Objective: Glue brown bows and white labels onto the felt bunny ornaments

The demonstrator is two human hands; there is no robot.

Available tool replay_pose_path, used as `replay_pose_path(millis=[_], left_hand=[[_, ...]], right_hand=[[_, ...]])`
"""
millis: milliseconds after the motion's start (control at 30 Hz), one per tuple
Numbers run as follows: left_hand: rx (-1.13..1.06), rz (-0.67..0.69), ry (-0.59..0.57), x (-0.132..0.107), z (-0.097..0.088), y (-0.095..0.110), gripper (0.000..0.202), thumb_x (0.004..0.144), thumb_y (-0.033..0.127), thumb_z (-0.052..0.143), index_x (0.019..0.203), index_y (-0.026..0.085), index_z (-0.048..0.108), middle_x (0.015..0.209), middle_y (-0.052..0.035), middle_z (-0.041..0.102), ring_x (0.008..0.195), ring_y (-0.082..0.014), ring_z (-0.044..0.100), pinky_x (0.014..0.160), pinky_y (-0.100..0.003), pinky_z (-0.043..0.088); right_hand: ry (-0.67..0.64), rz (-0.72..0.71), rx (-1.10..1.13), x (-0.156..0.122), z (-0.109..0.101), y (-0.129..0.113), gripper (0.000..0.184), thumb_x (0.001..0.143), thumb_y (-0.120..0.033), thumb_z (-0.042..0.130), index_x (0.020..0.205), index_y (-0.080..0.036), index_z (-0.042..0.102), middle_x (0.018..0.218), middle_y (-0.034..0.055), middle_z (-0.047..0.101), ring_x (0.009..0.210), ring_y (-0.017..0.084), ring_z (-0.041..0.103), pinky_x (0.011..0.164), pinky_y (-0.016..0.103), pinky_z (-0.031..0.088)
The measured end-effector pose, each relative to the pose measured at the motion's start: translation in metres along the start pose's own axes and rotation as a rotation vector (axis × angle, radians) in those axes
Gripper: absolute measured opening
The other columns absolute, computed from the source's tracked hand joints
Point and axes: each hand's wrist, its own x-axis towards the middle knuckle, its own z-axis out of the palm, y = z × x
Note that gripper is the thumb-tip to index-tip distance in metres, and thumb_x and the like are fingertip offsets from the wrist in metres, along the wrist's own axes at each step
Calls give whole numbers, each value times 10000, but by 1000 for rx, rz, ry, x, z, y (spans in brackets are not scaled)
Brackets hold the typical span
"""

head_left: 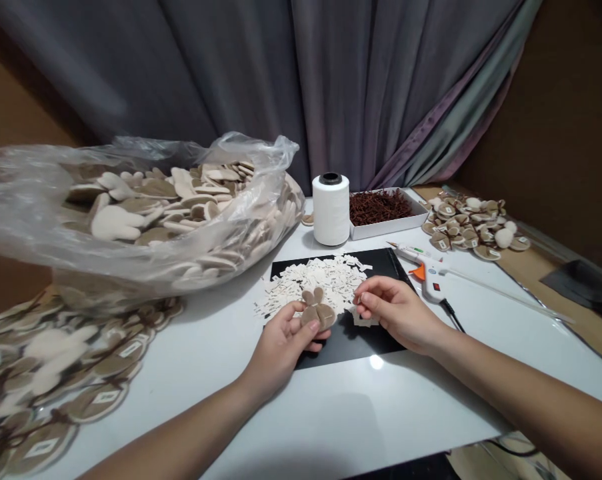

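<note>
My left hand (287, 333) is closed on a small brown felt bunny shape (322, 316), its two ears pointing up and thumb across its lower part. To its right, apart from the bunny, my right hand (398, 310) has thumb and forefinger pinched together. Whatever lies between those fingertips is too small to make out. Beneath both hands is a black mat (351, 350) with a heap of small white printed labels (325, 277). A few labels (363, 319) sit just under my right fingers.
At left, a clear plastic bag (261, 250) bulges with felt bunnies; labelled ones (98, 400) lie in front. Behind the mat stand a white thread cone (331, 210) and a box of dark red-brown ties (388, 207). A glue gun (433, 283) and more finished bunnies (473, 223) are at right.
</note>
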Motion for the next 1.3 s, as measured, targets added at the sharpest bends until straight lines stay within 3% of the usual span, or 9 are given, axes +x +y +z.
replay_pose_path(millis=[100, 233, 433, 533, 1067, 1300], left_hand=[[23, 5, -30, -1, -1, -2, 325, 791, 407, 641, 963, 179, 486, 876, -55, 713, 835, -184, 677, 672, -250, 513], [76, 15, -67, -1, 0, -3, 340, 808, 404, 622, 1028, 164, 523, 858, -54, 702, 818, -182, 669, 668, -254, 505], [147, 15, -140, -3, 3, -2, 344, 837, 383, 586, 1091, 153, 568, 885, -66, 700, 774, -165, 656, 655, -253, 498], [160, 30, -158, -2, 3, -2, 351, 843, 380, 580, 1110, 152, 575, 883, -68, 704, 761, -157, 650, 651, -247, 494], [156, 36, -152, -3, 3, -4, 338, 843, 367, 576, 1101, 149, 587, 869, -73, 705, 768, -162, 652, 644, -241, 491], [128, 19, -137, -4, 2, -3, 361, 837, 371, 582, 1126, 155, 575, 954, -91, 711, 807, -180, 666, 662, -251, 499]], right_hand=[[-35, -37, -125, -2, 1, 1, 179, 774, -353, 668, 841, -189, 652, 646, -31, 591, 542, 71, 552, 533, 201, 461], [-70, -129, -398, -9, 6, -4, 149, 770, -319, 661, 819, -179, 666, 726, 7, 637, 518, 92, 549, 500, 229, 455], [-200, -414, -822, -13, 9, -11, 113, 844, -236, 592, 767, -173, 645, 713, 21, 660, 644, 121, 589, 602, 225, 438], [-231, -436, -883, -13, 10, -10, 127, 864, -232, 569, 777, -168, 637, 717, 22, 658, 651, 118, 592, 613, 215, 431], [-122, -365, -927, -7, 17, 2, 178, 811, -258, 613, 668, -168, 557, 642, -2, 570, 579, 104, 498, 544, 210, 367], [-46, -64, -536, -1, 11, -1, 304, 831, -434, 551, 687, -190, 440, 534, -68, 413, 433, 64, 388, 402, 179, 315]])
